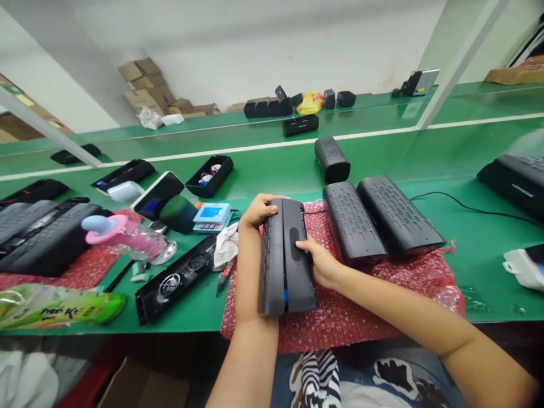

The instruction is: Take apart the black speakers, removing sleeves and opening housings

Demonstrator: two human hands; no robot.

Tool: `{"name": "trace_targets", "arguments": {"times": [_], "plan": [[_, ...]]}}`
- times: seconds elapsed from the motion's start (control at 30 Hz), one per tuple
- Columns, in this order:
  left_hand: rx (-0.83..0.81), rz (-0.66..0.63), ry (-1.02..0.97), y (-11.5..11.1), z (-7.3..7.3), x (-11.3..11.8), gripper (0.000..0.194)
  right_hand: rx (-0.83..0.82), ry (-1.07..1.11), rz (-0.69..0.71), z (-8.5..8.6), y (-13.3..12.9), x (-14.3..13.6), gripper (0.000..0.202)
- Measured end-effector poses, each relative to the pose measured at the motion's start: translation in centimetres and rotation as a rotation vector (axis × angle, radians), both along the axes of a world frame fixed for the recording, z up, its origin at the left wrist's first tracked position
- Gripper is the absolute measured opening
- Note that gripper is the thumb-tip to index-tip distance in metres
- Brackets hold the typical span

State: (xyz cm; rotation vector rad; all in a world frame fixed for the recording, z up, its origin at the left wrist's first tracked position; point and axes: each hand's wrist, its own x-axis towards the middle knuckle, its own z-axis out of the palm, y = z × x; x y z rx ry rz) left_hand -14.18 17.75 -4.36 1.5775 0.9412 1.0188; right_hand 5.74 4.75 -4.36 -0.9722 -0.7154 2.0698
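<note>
Between my hands is a black speaker (274,266), tilted up over a sheet of red bubble wrap (340,323). A gap runs along its length between two housing parts, with a bit of blue showing low inside. My left hand (260,211) wraps round its far left end, some fingers hidden behind it. My right hand (322,262) grips the right side, the thumb pressing near an oval panel. Just to the right, two black textured speakers (355,224) (397,215) lie side by side on the bubble wrap.
Left of the bubble wrap lie a speaker panel (178,280), a blue-screened device (211,217), a marker (224,279), a pink-topped bottle (131,235) and a green packet (63,306). Another speaker (331,160) stands behind. A black cable (463,201) crosses the right side.
</note>
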Motion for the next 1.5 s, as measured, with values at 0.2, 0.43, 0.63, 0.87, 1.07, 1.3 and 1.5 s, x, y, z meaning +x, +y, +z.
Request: {"name": "trace_targets", "arguments": {"times": [0.2,0.43,0.63,0.87,1.07,1.3,1.5], "plan": [[0.034,0.053,0.044,0.0,1.1,0.2,0.068,-0.160,-0.013,-0.009,0.1,2.5,-0.4,0.024],[0.048,0.040,0.205,-0.5,2.8,1.2,0.068,-0.216,0.056,-0.027,0.0,2.4,0.2,0.023],[0.072,0.025,0.294,0.0,2.6,2.3,0.071,-0.151,0.145,-0.124,-1.4,2.1,0.5,0.039],[0.029,0.033,0.208,-0.1,1.7,1.3,0.071,-0.060,0.207,-0.014,-1.7,1.7,0.8,0.064],[0.032,0.066,0.174,-0.4,2.3,1.1,0.069,-0.011,0.220,0.001,-1.6,1.4,0.9,0.072],[0.024,0.051,0.152,-1.6,3.6,0.7,0.063,0.130,0.224,0.107,-1.8,1.1,1.3,0.097],[0.078,0.035,0.114,-3.3,5.3,0.8,0.063,0.360,0.221,0.164,-1.4,0.5,1.6,0.102]]}}
